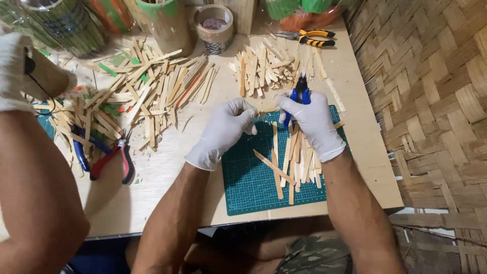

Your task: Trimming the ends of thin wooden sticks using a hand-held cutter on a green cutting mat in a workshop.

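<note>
The person's two hands, both in white gloves, work over a green cutting mat (253, 187) that lies on a pale wooden counter (167, 172). The right hand (314, 124) is wrapped around the blue handles of a pair of cutters (299, 94), fingers curled tight about them, the dark nose of the tool pointing away from the person. The left hand (225, 129) sits just beside it, its fingertips pinched on a short piece of wooden stick (267, 106) held up to the tool — whether the blades touch the wood cannot be told.

Under the right wrist a loose batch of flat wooden sticks (297, 160) lies on the mat, mostly lengthwise, one slanting across the rest. Beyond the hands, a heap of cut stick pieces (264, 68) rests on the counter, and a larger, scattered pile of sticks (147, 86) spreads to the left, some with green or orange colouring.

At the far edge lie yellow-handled pliers (312, 36), a roll of tape (214, 23) and a cylindrical container (165, 23). Near the left edge sit red-handled pliers (114, 160) and a blue-handled tool (81, 152), partly covered by sticks.

A second person's arm (35, 193) fills the left of the view, its gloved hand (12, 71) near a brown object that cannot be made out. A woven mat floor (436, 101) shows to the right of the counter.
</note>
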